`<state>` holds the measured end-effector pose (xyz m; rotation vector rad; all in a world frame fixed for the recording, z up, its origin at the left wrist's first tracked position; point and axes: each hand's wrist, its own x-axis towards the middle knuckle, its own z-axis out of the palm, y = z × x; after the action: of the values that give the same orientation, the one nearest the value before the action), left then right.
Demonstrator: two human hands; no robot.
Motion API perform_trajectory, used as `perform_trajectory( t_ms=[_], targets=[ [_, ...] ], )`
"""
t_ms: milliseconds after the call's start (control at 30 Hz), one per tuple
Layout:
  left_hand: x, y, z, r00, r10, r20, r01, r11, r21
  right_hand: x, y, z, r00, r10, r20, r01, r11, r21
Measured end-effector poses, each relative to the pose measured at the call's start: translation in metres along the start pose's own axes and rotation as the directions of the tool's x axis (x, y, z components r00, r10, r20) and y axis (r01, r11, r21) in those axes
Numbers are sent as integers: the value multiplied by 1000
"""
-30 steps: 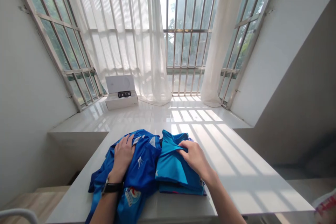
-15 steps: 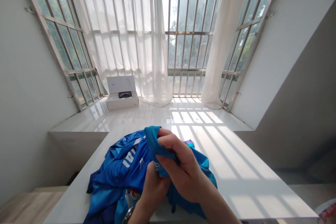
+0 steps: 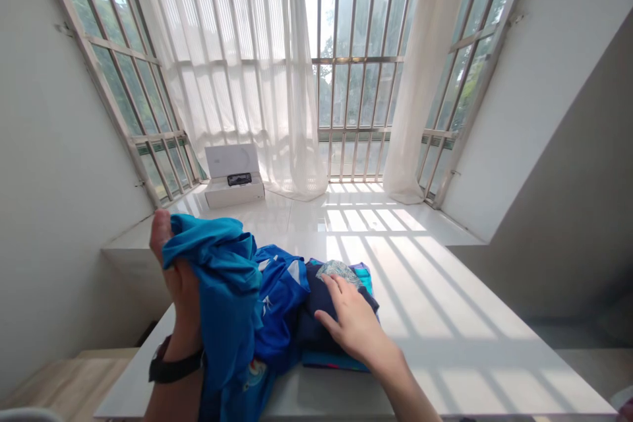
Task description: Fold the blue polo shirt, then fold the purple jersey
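My left hand (image 3: 174, 277) is raised at the left and grips a light blue garment (image 3: 222, 290) that hangs down from it over my forearm. A black watch sits on that wrist. My right hand (image 3: 352, 322) rests flat, fingers apart, on a dark navy folded garment (image 3: 316, 313) on top of a small stack at the table's near edge. A royal blue jersey (image 3: 279, 297) with white marks lies crumpled between the two hands. A patterned teal cloth (image 3: 341, 270) shows just beyond my right fingers.
The clothes lie on a white table (image 3: 445, 316) striped with sunlight. Beyond it, an open white box (image 3: 232, 178) with a black item sits on the glossy bay-window floor. Barred windows and sheer white curtains (image 3: 277, 79) fill the back.
Both hands held the light blue garment together half a second ago. Now my left hand has lifted it off to the left, and my right hand has come down on the navy garment underneath.
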<state>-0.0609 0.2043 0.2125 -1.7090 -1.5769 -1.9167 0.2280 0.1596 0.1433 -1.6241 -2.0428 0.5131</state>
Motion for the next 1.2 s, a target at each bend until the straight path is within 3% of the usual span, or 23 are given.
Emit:
perform_trajectory(
  t_ms=[33, 100, 133, 167, 200, 267, 400, 567, 700, 833, 967, 1067, 1200],
  targets=[
    [-10, -11, 10, 999, 31, 13, -32, 997, 69, 0, 9, 11, 999, 49, 11, -48, 994, -95],
    [-39, -28, 29, 964, 54, 260, -127, 953, 274, 1, 22, 27, 997, 82, 7, -80, 979, -190],
    [-56, -35, 36, 912, 5, 411, -166, 920, 356, 1, 27, 32, 997, 82, -4, -81, 974, -210],
    [-73, -40, 41, 827, -35, 561, -220, 899, 380, 2, 31, 34, 996, 82, -20, -84, 970, -228],
    [-87, -43, 43, 758, -76, 647, -254, 880, 401, 4, 35, 34, 995, 88, -38, -95, 965, -246],
    [-106, -46, 44, 689, -130, 713, -297, 847, 441, 8, 40, 32, 990, 120, -70, -135, 952, -276],
    [-108, -42, 48, 657, -158, 737, -318, 828, 461, 18, 46, 28, 987, 142, -73, -157, 943, -292],
    [-93, -44, 67, 673, -168, 720, -266, 853, 448, 25, 58, 20, 985, 138, -103, -164, 932, -323],
    [-94, -51, 72, 714, -180, 677, -222, 859, 462, 25, 80, 2, 962, 209, -174, -256, 913, -317],
    [-101, -58, 69, 757, -118, 643, -244, 862, 444, 23, 106, -21, 943, 246, -223, -284, 946, -156],
    [-104, -64, 66, 760, -94, 643, -249, 872, 422, 26, 121, -44, 916, 245, -318, -269, 963, -33],
    [-105, -64, 64, 755, -89, 650, -244, 882, 404, 30, 122, -52, 942, 243, -230, -274, 955, -111],
    [-111, -61, 58, 780, -75, 621, -228, 891, 393, 30, 117, -47, 958, 270, -95, -284, 941, -185]
  ],
)
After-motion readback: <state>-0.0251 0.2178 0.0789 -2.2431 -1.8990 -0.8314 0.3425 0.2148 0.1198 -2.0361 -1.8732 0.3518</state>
